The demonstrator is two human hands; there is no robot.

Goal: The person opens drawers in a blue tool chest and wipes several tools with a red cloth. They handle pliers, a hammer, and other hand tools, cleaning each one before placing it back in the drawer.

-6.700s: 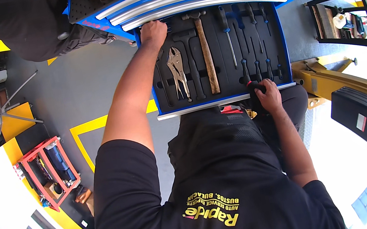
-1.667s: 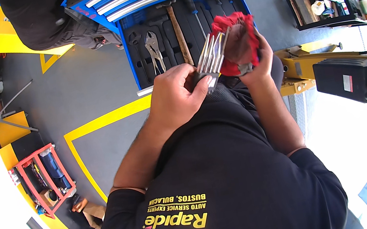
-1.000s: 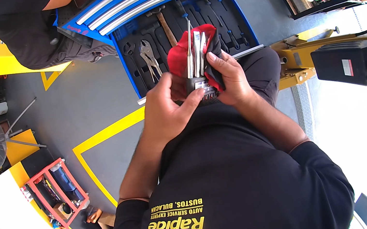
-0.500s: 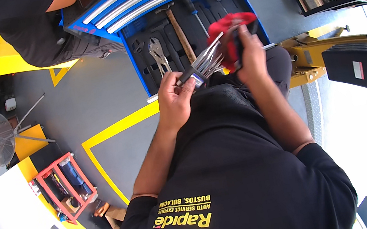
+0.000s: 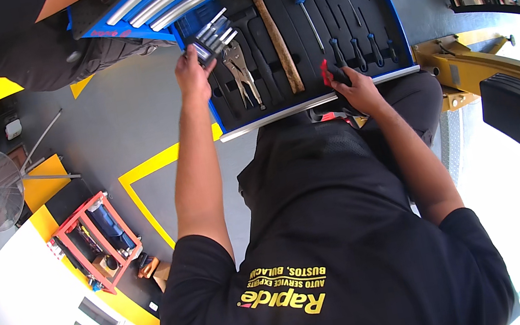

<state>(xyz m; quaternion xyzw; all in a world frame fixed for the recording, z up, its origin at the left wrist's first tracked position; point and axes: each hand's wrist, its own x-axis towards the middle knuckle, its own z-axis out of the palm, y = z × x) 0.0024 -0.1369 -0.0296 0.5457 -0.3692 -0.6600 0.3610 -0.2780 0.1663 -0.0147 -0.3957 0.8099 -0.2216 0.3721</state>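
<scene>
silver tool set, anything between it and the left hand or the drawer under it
Nothing visible: the left hand grips the silver tool set directly, over the drawer. Locking pliers lie beside it in this view; what's beneath is hidden.

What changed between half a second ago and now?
The left hand has carried the metal key set forward, away from the red-and-black cloth, toward the far left corner of the drawer. Nothing was let go: the right hand still grips the cloth. The hammer and locking pliers stay put.
</scene>
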